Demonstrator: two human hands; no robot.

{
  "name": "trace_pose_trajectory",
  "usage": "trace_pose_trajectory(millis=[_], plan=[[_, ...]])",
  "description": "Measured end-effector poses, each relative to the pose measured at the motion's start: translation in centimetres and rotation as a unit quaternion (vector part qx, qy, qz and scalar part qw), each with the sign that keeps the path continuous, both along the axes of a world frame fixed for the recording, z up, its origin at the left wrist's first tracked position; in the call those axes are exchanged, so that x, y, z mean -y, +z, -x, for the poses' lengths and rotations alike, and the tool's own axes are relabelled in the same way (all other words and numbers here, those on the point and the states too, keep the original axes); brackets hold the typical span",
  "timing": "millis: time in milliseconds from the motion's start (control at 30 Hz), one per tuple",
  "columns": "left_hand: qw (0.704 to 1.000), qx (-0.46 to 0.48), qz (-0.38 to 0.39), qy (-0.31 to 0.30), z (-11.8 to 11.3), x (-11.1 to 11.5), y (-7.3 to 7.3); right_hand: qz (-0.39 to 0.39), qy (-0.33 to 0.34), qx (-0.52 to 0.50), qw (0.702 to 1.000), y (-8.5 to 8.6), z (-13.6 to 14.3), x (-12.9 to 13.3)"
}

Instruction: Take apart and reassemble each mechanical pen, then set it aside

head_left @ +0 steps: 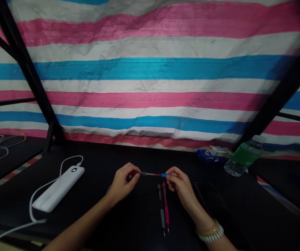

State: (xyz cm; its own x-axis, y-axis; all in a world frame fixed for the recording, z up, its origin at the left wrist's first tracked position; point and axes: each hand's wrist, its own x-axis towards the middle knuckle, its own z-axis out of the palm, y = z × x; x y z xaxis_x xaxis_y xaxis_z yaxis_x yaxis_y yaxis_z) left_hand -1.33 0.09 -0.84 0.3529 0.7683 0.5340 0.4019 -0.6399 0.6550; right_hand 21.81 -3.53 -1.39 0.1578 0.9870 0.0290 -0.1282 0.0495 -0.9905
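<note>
Between my two hands a slim pen [153, 174] is stretched out level above the black table; its middle looks clear with a red bit, and a blue part shows at the right. My left hand [125, 181] pinches the dark left end between thumb and fingers. At the blue end, my right hand [179, 181] pinches with thumb and forefinger; a beaded bracelet [211, 231] circles that wrist. Just below, a grey-and-black pen [161, 211] and a pink pen [166, 207] lie side by side on the table. The pen's very ends are hidden by my fingers.
A white power bank [59, 190] with a white cable [35, 195] lies at left. To the right are a dark phone [212, 198], a blue packet [208, 157] and a bottle with a green label [245, 155]. Black metal bars [35, 83] frame a striped sheet [150, 69] behind.
</note>
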Motion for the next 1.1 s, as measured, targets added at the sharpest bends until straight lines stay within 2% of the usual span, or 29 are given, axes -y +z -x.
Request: trace_pose_trajectory(millis=[100,267,467,633,733,967,1100], plan=[[1.000,-0.008,0.000,-0.015,-0.2,0.2,-0.1,-0.035,0.016,0.076,0.996,0.1,0.4,0.2],[0.998,-0.010,-0.006,-0.057,-0.4,0.5,0.0,-0.108,0.028,0.227,0.968,-0.1,1.1,0.7],[0.998,-0.002,-0.021,-0.063,-0.4,0.5,-0.1,-0.107,0.049,0.270,0.956,-0.3,1.0,0.8],[0.997,-0.007,-0.028,-0.073,-0.4,0.5,-0.7,-0.121,0.039,0.337,0.933,-0.2,1.0,1.0],[0.997,-0.012,-0.021,-0.069,-0.5,0.4,-0.9,-0.123,0.041,0.337,0.932,-0.2,1.1,1.1],[1.000,0.011,0.003,-0.018,-0.4,0.2,-0.6,-0.130,0.078,0.211,0.966,-0.1,0.9,0.8],[1.000,0.020,0.003,-0.020,-0.4,0.1,-0.7,-0.123,0.072,0.275,0.951,0.0,0.6,0.7]])
